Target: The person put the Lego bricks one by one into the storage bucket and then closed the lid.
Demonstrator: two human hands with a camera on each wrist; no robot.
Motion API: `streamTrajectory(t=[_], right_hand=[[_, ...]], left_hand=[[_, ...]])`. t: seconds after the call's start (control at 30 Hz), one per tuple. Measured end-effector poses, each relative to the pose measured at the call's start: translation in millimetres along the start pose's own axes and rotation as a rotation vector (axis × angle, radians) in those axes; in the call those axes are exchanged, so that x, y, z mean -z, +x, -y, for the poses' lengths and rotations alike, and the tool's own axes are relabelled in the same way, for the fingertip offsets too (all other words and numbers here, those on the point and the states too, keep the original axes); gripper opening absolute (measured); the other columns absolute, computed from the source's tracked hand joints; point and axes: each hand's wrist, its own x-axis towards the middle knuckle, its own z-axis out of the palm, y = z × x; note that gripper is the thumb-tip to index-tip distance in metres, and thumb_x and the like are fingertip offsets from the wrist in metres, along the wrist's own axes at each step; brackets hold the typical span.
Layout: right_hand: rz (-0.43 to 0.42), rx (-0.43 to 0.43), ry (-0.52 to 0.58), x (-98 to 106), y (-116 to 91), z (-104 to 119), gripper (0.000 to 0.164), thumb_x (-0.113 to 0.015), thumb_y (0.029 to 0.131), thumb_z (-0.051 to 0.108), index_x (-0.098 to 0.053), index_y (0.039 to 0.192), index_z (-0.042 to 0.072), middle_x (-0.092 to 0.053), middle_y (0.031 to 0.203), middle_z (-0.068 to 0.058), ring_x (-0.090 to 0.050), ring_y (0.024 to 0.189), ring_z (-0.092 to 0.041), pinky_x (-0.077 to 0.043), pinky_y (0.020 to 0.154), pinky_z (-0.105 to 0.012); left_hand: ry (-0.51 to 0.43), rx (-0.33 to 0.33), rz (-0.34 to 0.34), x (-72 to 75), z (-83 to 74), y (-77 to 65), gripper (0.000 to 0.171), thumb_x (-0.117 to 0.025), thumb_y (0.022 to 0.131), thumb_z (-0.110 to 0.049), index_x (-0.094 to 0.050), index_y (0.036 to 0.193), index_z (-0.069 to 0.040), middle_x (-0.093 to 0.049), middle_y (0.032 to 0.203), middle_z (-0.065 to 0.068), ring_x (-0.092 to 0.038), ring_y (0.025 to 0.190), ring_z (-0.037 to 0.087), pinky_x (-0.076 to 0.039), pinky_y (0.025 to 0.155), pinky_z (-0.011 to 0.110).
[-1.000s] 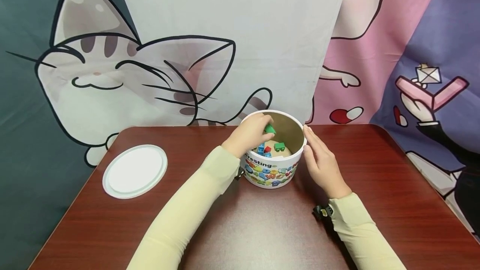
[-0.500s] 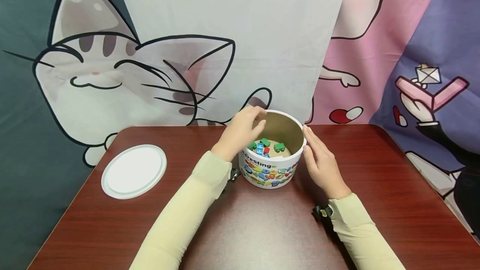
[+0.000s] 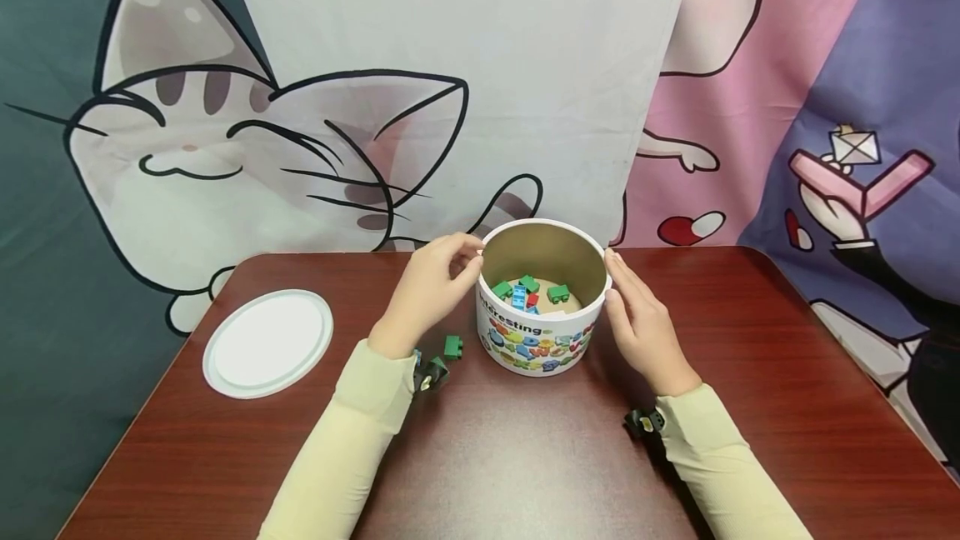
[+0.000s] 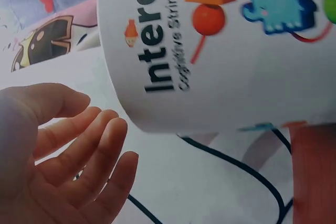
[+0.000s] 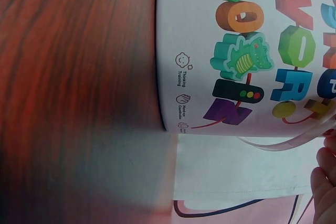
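Observation:
A white printed bucket (image 3: 536, 332) stands open-topped on the brown table, with several green blocks (image 3: 558, 294), a blue block (image 3: 519, 297) and a red block (image 3: 532, 301) on its bottom. My left hand (image 3: 433, 277) hovers at the bucket's left rim, fingers loosely bent around nothing. In the left wrist view, the left fingertips (image 4: 118, 127) point toward the printed bucket wall. My right hand (image 3: 647, 325) lies with extended fingers along the right side of the rim. Only its fingertips (image 5: 328, 166) show at the edge of the right wrist view.
Left of the bucket a green block (image 3: 453, 347) lies on the table (image 3: 555, 457). Another green block (image 3: 437, 367) is partly hidden by the left wrist strap. A white round lid (image 3: 267, 343) rests farther left. A printed cloth (image 3: 480, 23) hangs behind the table.
My left hand let go of a green block inside the bucket, then moved left out over its rim. Green blocks on the table came into sight. The right hand stayed put.

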Motion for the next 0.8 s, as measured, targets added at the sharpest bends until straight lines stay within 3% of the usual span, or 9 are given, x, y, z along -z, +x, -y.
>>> streamTrajectory(t=[0.13,0.23,0.53,0.8], right_hand=[[-0.004,0.006,0.003,-0.9,0.0,-0.1,0.048,-0.056,0.103,0.013,-0.049,0.149,0.005,-0.049,0.152,-0.015,-0.041,0.145,-0.020,-0.025,0.118,-0.022],[-0.008,0.009,0.004,-1.8,0.2,-0.1,0.048,-0.055,0.103,0.013,-0.050,0.149,0.005,-0.049,0.151,-0.015,-0.040,0.145,-0.018,-0.025,0.118,-0.022],[-0.016,0.004,0.001,-2.3,-0.4,-0.4,0.048,-0.057,0.101,0.010,-0.050,0.148,0.004,-0.049,0.152,-0.013,-0.045,0.142,-0.026,-0.026,0.118,-0.021],[-0.017,-0.004,0.004,-1.6,0.3,2.5,0.053,-0.059,0.098,0.003,-0.049,0.150,0.006,-0.048,0.153,-0.013,-0.046,0.140,-0.032,-0.025,0.118,-0.021]], left_hand=[[0.005,0.052,0.008,3.5,9.0,-10.7,0.016,-0.063,0.097,-0.012,-0.071,0.108,-0.005,-0.072,0.097,0.005,-0.065,0.088,0.018,-0.054,0.081,0.035],[0.013,0.102,0.058,4.1,18.3,-17.5,0.015,-0.064,0.096,-0.013,-0.071,0.108,-0.006,-0.072,0.099,0.005,-0.065,0.089,0.020,-0.054,0.082,0.037],[0.042,0.205,0.389,-4.2,42.8,-28.8,0.021,-0.069,0.095,-0.015,-0.070,0.113,-0.004,-0.070,0.097,0.003,-0.065,0.090,0.017,-0.054,0.083,0.037],[0.113,0.265,0.562,-11.3,52.6,-32.3,0.023,-0.076,0.091,-0.013,-0.070,0.112,-0.005,-0.070,0.097,0.003,-0.063,0.090,0.017,-0.054,0.085,0.037]])
